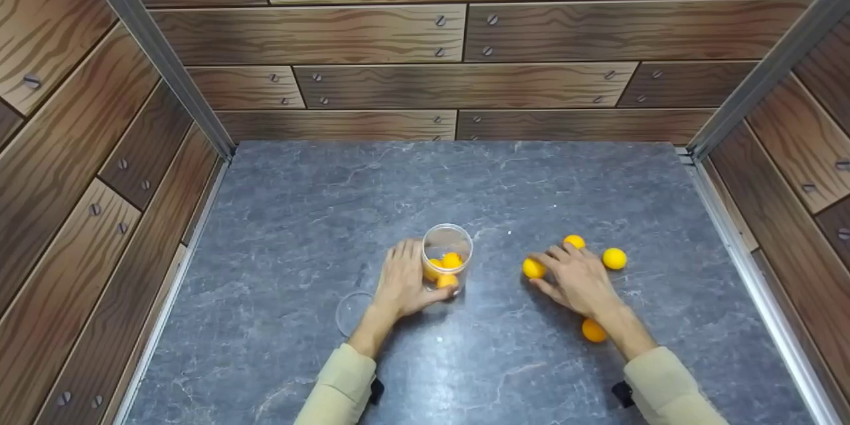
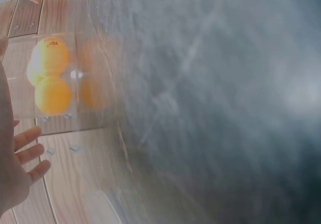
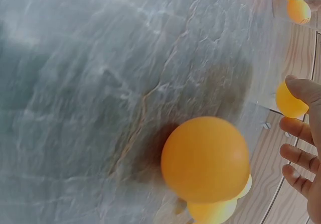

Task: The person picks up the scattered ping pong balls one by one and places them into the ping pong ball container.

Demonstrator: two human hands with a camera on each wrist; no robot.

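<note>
A clear plastic jar [image 1: 447, 246] stands upright on the table, with several orange ping-pong balls [image 2: 52, 94] in it. My left hand [image 1: 403, 284] holds its left side, the thumb across the near side. To the right, my right hand [image 1: 579, 280] has thumb and index finger on either side of a ping-pong ball [image 3: 290, 101], pinching it at the table. Another ball [image 1: 574, 242] lies just beyond the right fingers. One more ball [image 1: 614, 258] sits right of that hand, and another ball [image 1: 594, 330] is beside the right wrist.
A clear round lid [image 1: 352, 314] lies flat left of the jar, partly covered by the left wrist. Wood-patterned panels [image 1: 425, 33] wall the grey marbled table [image 1: 319, 179] at the back and both sides.
</note>
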